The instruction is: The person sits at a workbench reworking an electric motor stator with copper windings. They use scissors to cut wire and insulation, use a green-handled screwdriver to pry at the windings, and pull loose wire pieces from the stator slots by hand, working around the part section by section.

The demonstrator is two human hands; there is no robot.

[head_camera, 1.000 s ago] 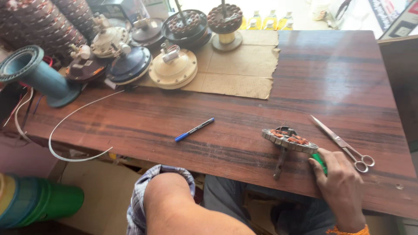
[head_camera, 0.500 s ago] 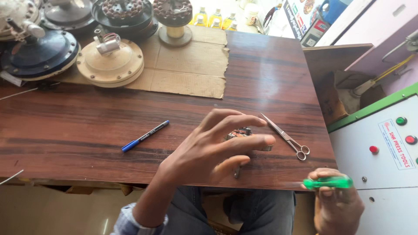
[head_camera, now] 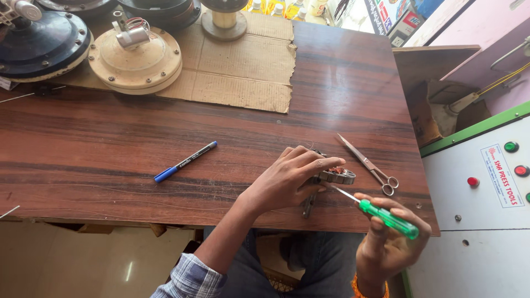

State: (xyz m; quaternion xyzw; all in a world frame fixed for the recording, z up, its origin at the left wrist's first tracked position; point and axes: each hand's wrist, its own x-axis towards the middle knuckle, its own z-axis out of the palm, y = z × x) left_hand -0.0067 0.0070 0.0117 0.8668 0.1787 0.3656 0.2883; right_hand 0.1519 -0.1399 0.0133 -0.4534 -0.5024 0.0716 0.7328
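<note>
My left hand (head_camera: 291, 177) rests on a small round metal stator with copper windings (head_camera: 338, 175), fingers curled over it on the wooden table (head_camera: 110, 143). A dark metal tool (head_camera: 308, 204) lies under that hand near the front edge. My right hand (head_camera: 389, 243) grips a green-handled screwdriver (head_camera: 386, 216), its tip pointing up-left at the stator's side. Steel scissors (head_camera: 371, 165) lie just right of the stator. A blue-capped pen (head_camera: 185, 161) lies to the left of my left hand.
A cardboard sheet (head_camera: 237, 72) covers the table's far side, with a cream fan motor housing (head_camera: 135, 58), a dark motor housing (head_camera: 41, 44) and a wire spool (head_camera: 223, 19) on it. A white machine panel with coloured buttons (head_camera: 486, 193) stands at the right.
My left hand has come down onto the stator. My right hand lifted the green screwdriver from below the table edge and turned its tip toward the stator.
</note>
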